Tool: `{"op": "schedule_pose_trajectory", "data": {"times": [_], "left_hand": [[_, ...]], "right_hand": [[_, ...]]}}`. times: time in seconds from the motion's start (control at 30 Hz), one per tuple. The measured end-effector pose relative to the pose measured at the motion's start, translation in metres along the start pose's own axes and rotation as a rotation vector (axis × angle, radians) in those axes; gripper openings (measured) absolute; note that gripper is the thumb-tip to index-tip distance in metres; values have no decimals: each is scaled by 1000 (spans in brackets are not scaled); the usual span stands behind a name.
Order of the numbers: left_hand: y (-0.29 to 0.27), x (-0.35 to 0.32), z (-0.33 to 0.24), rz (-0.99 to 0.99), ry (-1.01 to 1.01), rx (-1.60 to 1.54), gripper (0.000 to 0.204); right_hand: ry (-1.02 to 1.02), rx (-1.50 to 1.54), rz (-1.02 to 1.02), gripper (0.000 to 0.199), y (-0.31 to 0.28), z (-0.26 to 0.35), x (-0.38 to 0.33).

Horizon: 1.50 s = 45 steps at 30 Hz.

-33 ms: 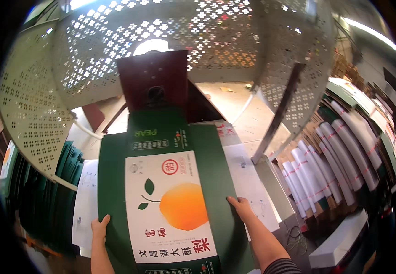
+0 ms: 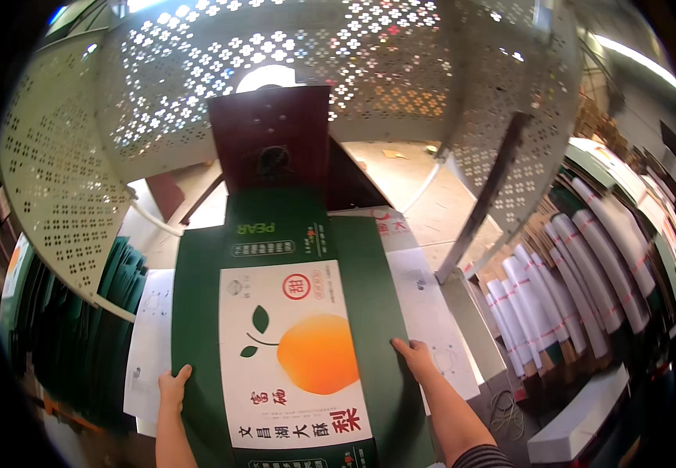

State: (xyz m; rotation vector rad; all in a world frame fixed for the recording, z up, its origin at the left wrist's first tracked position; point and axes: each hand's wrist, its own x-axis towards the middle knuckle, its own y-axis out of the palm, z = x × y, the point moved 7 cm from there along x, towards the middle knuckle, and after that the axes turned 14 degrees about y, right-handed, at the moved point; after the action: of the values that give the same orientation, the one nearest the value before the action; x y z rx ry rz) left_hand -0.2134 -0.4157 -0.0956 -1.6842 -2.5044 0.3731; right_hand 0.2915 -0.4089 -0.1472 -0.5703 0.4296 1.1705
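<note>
A flat green carton blank (image 2: 197, 312) with a white panel showing an orange fruit lies in front of me, its far end under a dark red machine head (image 2: 271, 140). My left hand (image 2: 174, 388) grips the blank's left edge, thumb on top. At the right edge, my right hand (image 2: 414, 355) holds the blank with its fingers laid on the green panel. Both forearms come in from the lower edge.
White printed sheets (image 2: 431, 312) lie under the blank on both sides. A perforated metal guard (image 2: 314, 47) arches over the machine. Green blanks stand stacked at the left (image 2: 80, 327). Bundles of white and green folded cartons (image 2: 572, 304) fill the right.
</note>
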Motion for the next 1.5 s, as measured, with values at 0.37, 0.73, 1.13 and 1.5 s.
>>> {"op": "schedule_pose_trajectory", "data": {"times": [0.37,0.73,1.13,1.5], "left_hand": [[4,13,19,13,-86,-2,28],[10,24,38,43,-135,130,36],[14,29,21,95,-138,216,38],[9,31,23,105,-110,289,44]], "right_hand": [[36,-69,-29,49,12,-22,35],[87,-135,-68,56,16,-13,19],[119,-134,-76,57,17,-18,26],[-8,-753,-464,59,-17,35,-7]]}}
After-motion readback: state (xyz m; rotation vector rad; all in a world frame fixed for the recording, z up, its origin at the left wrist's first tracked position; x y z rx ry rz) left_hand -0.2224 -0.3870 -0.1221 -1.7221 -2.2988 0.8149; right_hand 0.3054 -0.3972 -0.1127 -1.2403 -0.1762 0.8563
